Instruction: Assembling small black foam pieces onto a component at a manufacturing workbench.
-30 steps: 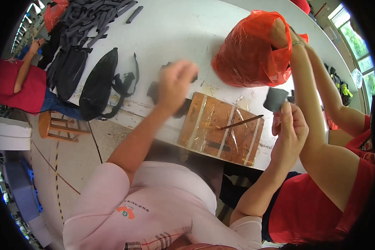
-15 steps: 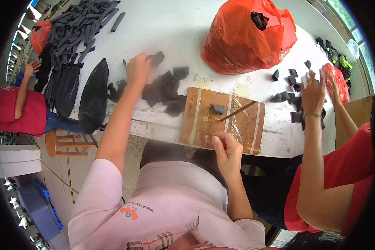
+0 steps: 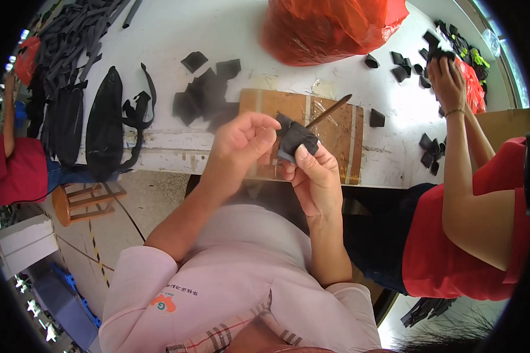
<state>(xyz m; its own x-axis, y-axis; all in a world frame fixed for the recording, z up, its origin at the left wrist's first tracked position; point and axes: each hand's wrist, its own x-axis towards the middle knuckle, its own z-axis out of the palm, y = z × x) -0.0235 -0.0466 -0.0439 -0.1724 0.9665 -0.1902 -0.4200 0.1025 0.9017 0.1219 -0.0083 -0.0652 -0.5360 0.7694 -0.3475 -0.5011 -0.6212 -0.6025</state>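
Observation:
A small black fabric piece (image 3: 300, 139) is raised over the front of a brown wooden board (image 3: 348, 132). My right hand (image 3: 319, 179) pinches its lower right side between thumb and fingers. At the upper left corner of the piece, my left hand (image 3: 244, 144) has its thumb and fingertips closed on the edge. A brown pointed stick (image 3: 330, 112) slants up from behind the fabric over the board; its lower end is hidden. Left of the board lies a loose pile of black fabric pieces (image 3: 201, 97), partly behind my left hand.
A red plastic bag (image 3: 330, 29) stands at the back. Long black strips (image 3: 76, 35) and black pouches (image 3: 105, 120) lie at left. On the right, a co-worker's hands (image 3: 447, 79) hold black pieces, with more scattered nearby. A wooden stool (image 3: 70, 206) stands lower left.
My left hand has come from the pile to my right hand, and both now hold a black fabric piece. The view has shifted; the co-worker's hands have closed on black pieces.

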